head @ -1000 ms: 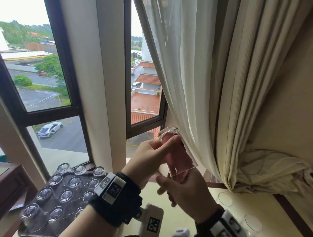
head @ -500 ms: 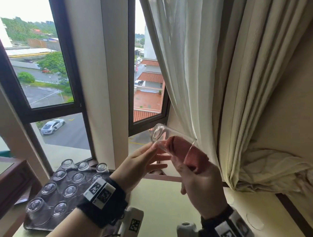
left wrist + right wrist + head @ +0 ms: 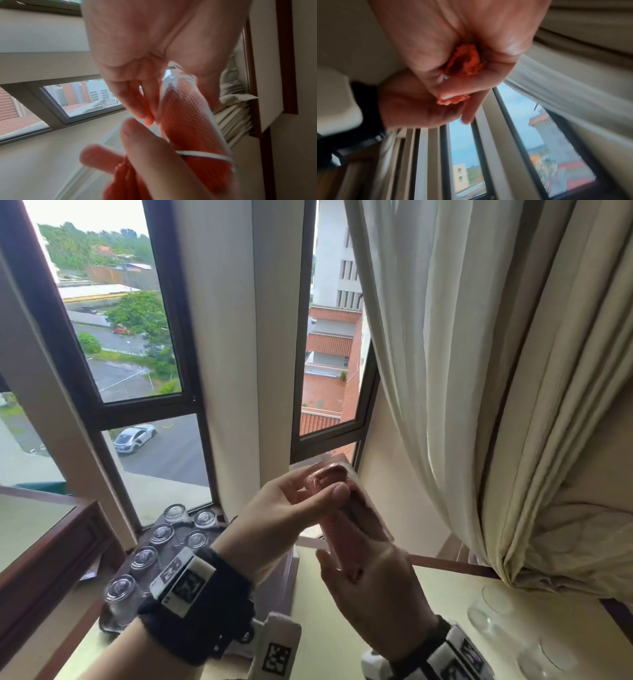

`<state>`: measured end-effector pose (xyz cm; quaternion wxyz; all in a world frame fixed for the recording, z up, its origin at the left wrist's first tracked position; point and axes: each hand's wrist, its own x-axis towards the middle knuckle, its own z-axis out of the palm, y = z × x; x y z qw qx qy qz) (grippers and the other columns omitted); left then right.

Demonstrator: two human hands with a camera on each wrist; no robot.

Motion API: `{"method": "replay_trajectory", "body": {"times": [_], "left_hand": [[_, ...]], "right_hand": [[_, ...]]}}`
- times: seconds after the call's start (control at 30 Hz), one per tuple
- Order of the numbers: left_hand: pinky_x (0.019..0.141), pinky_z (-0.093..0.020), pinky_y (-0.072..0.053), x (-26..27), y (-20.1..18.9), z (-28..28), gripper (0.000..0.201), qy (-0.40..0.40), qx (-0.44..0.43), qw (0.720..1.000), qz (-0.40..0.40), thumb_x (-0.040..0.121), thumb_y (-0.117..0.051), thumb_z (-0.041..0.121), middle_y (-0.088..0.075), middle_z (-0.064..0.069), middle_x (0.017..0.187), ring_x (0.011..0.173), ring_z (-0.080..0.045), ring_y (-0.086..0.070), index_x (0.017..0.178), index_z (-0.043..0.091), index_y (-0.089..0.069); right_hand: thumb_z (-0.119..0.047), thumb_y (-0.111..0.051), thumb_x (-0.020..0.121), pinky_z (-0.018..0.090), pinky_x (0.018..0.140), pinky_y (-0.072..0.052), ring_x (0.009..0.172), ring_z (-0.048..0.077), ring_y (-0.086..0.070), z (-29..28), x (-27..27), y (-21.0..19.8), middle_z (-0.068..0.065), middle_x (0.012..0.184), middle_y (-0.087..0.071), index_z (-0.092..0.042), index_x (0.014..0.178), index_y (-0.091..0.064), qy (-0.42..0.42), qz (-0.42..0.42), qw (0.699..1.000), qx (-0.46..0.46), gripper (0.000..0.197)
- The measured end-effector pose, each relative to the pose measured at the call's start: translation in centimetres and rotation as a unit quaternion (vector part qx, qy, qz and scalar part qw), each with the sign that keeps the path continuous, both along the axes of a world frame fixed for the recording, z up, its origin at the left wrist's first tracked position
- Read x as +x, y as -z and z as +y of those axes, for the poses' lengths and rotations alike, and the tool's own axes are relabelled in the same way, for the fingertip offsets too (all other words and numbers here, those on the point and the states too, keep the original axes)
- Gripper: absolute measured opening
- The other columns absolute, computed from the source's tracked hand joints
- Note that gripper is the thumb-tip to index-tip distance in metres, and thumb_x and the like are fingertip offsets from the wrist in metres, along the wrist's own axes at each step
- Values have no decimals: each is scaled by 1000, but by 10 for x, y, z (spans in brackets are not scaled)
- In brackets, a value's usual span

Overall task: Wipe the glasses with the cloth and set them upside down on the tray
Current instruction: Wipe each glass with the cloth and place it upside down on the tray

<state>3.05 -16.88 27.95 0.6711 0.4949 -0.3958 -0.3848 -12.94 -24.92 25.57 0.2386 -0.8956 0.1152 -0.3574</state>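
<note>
Right of the tray (image 3: 113,616) of upturned glasses, the glass (image 3: 356,508) is held up, long axis tilted, mouth toward the right hand (image 3: 370,587), which pinches the cloth (image 3: 187,121) stuffed inside; the left hand (image 3: 291,508) curls round its base end.

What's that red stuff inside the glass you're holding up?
A red cloth fills the glass, pushed in by the right hand. The left hand grips the glass. The right hand's fingers inside are covered by cloth.
</note>
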Motion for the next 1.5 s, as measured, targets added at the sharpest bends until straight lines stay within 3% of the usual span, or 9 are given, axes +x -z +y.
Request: {"method": "replay_trajectory", "body": {"times": [0.13,0.33,0.6,0.7,0.8,0.87,1.0,1.13,1.5], "left_hand": [[108,-49,-51,21,13,19,74,139,-64,985,82,83,-88,41,-58,-39,135,125,-41,-61,141,5,-60],[107,-49,-54,44,35,35,68,59,-95,989,96,81,-90,42,-63,-33,136,128,-41,-64,137,11,-66],[97,-35,-61,85,73,57,86,-136,19,990,35,62,-97,58,-78,-16,117,110,-29,-75,127,10,-67],[85,-23,-61,94,97,53,65,-188,95,977,-26,74,-95,35,-81,-7,110,106,-24,-78,126,9,-65],[80,-23,-62,100,130,38,65,-198,167,964,-58,67,-95,35,-82,-3,104,96,-13,-79,121,15,-65],[82,-26,-61,105,154,23,65,-212,217,948,-95,67,-99,38,-81,0,102,91,-10,-78,117,19,-63],[70,-19,-51,111,187,-11,64,-235,315,903,-176,72,-96,43,-70,7,100,91,-11,-71,115,21,-53],[89,-38,-59,123,218,-40,64,-214,405,866,-201,75,-90,42,-67,0,104,96,-24,-70,114,24,-42],[95,-38,-55,135,254,-99,72,-224,485,820,-203,81,-83,30,-66,-13,122,108,-34,-66,136,9,-42]], "right_hand": [[-10,-77,88,32,43,-53,53,28,-67,28,5,-16,24,80,-69,-49,119,-59,-182,-12,904,386,53],[-28,-82,83,18,31,-27,35,12,-51,47,31,-4,28,86,-56,-17,139,-58,-297,-97,713,628,63],[-35,-82,79,34,45,-50,51,32,-62,37,20,36,15,72,-73,-28,97,-78,13,38,870,492,20],[-41,-80,74,32,85,-57,100,15,-71,28,14,56,-11,115,-72,-30,117,-72,127,40,950,282,45],[-35,-71,91,63,117,-27,153,39,-20,19,12,66,-7,164,-31,-45,121,-71,171,96,979,-60,31],[-30,-61,96,66,119,-18,153,39,-18,11,11,64,6,163,-34,-47,124,-69,131,91,974,-164,33],[-30,-58,101,36,92,-57,111,11,-68,-3,6,77,-12,125,-70,-32,128,-69,-42,132,988,-71,29],[-29,-71,92,25,80,-59,94,7,-70,-14,-4,96,-15,113,-72,-33,127,-67,-43,196,980,-17,36],[-21,-63,81,6,82,-48,94,-3,-66,-58,-42,125,-25,110,-68,-40,124,-64,1,231,972,44,47]]}}
